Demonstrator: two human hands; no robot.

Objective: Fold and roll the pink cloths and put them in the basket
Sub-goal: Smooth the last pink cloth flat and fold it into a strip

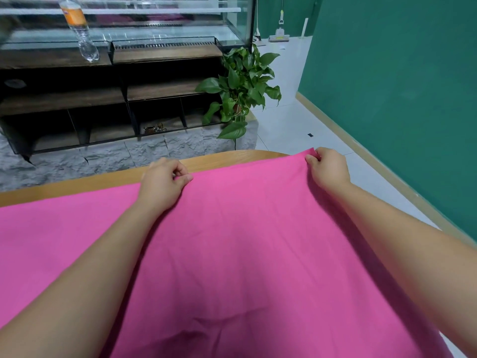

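A bright pink cloth (232,254) is lying spread nearly flat over the table (103,180), faintly creased at 6 o'clock, while the left hand (162,183) and right hand (327,167) are each pinching its far edge at 12 o'clock.

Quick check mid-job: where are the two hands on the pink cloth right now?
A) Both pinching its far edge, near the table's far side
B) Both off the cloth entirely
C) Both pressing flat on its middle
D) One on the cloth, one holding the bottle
A: the left hand and the right hand each pinch the far edge of the pink cloth, close to the far rim of the wooden table.
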